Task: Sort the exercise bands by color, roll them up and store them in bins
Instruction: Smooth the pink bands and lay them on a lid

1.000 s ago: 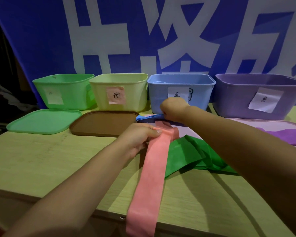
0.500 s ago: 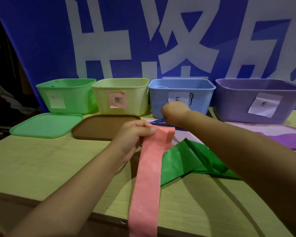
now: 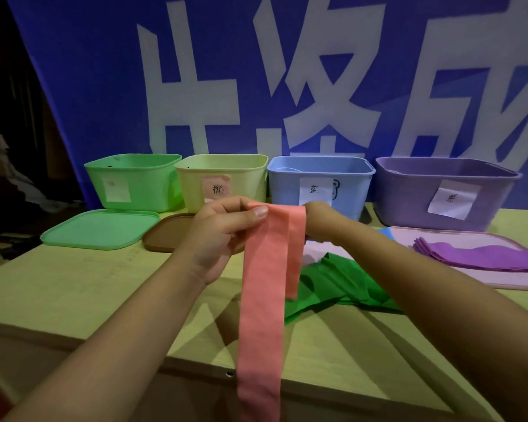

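A long pink band [image 3: 261,300] hangs from my raised left hand [image 3: 223,229], whose thumb pinches its top edge. The band folds over at the top, and a short end hangs beside the long strip, which drops past the table's front edge. My right hand [image 3: 320,217] is curled at the fold's right side, its fingers hidden behind the band, and seems to grip it. A green band [image 3: 342,281] lies crumpled on the table below. Purple bands [image 3: 485,255] lie folded at the right. At the back stand a green bin [image 3: 131,181], a yellow bin [image 3: 223,175] with a pink label, a blue bin [image 3: 317,178] and a purple bin [image 3: 415,196].
A green lid [image 3: 101,228] and a brown lid [image 3: 162,239] lie in front of the left bins. A pale purple lid [image 3: 500,281] carries the purple bands. A sliver of blue band [image 3: 384,232] shows behind my right forearm. A blue banner hangs behind the bins.
My left hand lifted the pink band off the table. My right hand left the blue band by the blue bin and came up to the pink band's folded top.
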`<state>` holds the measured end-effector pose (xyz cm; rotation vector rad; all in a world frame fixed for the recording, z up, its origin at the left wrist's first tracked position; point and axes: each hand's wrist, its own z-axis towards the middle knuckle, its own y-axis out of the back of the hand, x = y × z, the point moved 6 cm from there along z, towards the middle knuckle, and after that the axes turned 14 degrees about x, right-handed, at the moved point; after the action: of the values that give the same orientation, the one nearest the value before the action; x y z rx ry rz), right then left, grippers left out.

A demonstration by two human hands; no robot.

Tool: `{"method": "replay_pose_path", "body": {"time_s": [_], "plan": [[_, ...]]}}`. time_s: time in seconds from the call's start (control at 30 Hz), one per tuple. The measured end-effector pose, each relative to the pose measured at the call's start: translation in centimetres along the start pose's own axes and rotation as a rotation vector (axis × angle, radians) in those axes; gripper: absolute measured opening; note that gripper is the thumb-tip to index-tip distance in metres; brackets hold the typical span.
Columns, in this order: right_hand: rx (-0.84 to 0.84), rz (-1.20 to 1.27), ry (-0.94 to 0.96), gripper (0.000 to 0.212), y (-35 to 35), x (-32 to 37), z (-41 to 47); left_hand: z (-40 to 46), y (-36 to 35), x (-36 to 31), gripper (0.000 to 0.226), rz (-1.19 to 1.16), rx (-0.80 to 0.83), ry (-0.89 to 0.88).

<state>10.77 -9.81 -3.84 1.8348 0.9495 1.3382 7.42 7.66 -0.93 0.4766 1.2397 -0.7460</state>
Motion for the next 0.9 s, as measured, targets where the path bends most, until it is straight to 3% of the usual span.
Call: {"method": "replay_pose_path", "body": {"time_s": [0.07, 0.17, 0.27, 0.4, 0.5, 0.57, 0.67, 0.8, 0.9], "plan": [[0.253, 0.351, 0.004, 0.039, -1.4, 0.4, -3.3, -0.9, -0.5, -1.0, 0.006, -0.007, -0.006, -0.022], [0.486, 0.594, 0.112, 0.059, -2.7, 1.6, -6.9, -2.1, -1.2, -2.6, 0.006, -0.033, -0.026, -0.093], [0.571, 0.85, 0.235, 0.051, -3.3, 3.1, -9.7, -3.8, -2.3, -4.1, 0.01, -0.041, -0.027, -0.136], [0.55, 0.983, 0.327, 0.047, -3.5, 3.8, -12.2, -5.9, -4.0, -5.8, 0.017, -0.03, 0.007, -0.186], [0.448, 1.183, 0.385, 0.052, -2.9, 3.5, -13.1, -7.2, -4.9, -6.8, 0.012, -0.068, 0.026, -0.226], [0.335, 1.336, 0.406, 0.044, -2.3, 3.0, -13.6, -7.9, -5.6, -6.8, 0.005, -0.068, 0.067, -0.221], [0.134, 1.467, 0.443, 0.03, -1.3, 2.4, -14.4, -9.1, -6.9, -6.2, 0.018, -0.033, 0.167, -0.203], [-0.153, 1.382, 0.519, 0.012, 0.5, 1.8, -16.4, -10.3, -8.5, -4.8, 0.013, -0.025, 0.262, -0.205], [-0.382, 1.279, 0.57, 0.019, 1.9, 1.2, -18.4, -10.8, -8.9, -2.5, 0.009, -0.024, 0.199, -0.13]]}}
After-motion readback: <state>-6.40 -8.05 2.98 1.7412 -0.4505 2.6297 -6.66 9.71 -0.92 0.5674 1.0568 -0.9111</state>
